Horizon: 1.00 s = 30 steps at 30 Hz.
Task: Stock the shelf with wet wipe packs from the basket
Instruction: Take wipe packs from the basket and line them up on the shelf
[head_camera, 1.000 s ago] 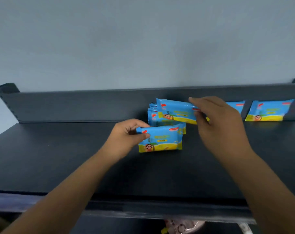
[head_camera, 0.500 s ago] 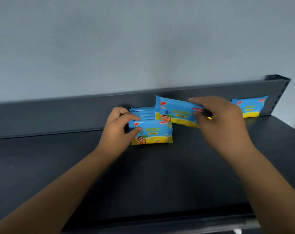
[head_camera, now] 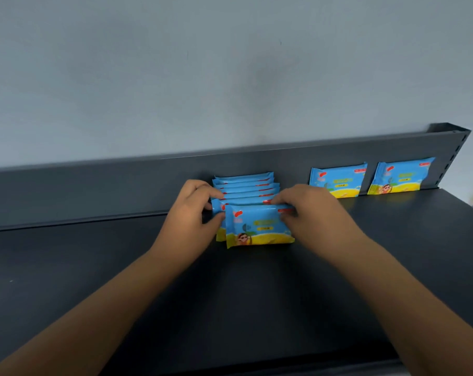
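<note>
Shelf (head_camera: 257,299), dark, viewed from its front edge. Ten wet wipe packs are counted on it, though the count within the file is approximate. Near the middle of the rear edge a file of packs (head_camera: 246,185) is stood upright, one behind another, from the back panel (head_camera: 94,191) forward; six top edges are shown there, then a second pack (head_camera: 220,234), largely hidden, then the front pack (head_camera: 259,226), upright with its printed face toward the front edge. Two grips are shown, both bare hands; the left grip (head_camera: 192,213) is closed on the left end of the second pack, thumb in front and fingers curled over the top; the right grip (head_camera: 311,213) is closed on the upper right corner of the front pack, which is pinched between thumb and fingers. Toward the rear right corner two more packs are leaned singly against the back panel, apart from each other: the inner leaning pack (head_camera: 338,180) and the outer leaning pack (head_camera: 400,176).
</note>
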Available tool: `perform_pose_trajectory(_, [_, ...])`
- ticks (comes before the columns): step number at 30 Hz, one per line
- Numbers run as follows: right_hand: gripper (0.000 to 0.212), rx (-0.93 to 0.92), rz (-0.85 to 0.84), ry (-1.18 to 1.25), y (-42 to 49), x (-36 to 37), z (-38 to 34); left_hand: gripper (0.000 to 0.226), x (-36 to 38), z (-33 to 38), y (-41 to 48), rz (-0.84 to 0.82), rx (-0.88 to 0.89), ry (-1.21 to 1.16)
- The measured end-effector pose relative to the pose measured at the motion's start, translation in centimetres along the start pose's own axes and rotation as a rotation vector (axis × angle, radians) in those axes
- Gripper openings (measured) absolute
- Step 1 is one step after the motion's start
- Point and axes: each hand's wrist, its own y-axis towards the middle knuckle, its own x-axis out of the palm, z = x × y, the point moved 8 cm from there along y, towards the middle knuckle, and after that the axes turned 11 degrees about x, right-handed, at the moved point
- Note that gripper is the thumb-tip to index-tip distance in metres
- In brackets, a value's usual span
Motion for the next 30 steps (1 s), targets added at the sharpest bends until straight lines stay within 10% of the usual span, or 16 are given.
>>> perform_pose_trajectory(12, [0.018, 0.019, 0.089, -0.031, -0.2, 0.7, -2.5, 0.067, 0.7, 0.7, -0.8, -0.095, -0.055, -0.027])
perform_pose_trajectory(30, [0.091, 0.016, 0.068, -0.306, -0.3, 2.8, -2.4, 0.091, 1.2, 1.6, -0.6, -0.186, 0.003, 0.301])
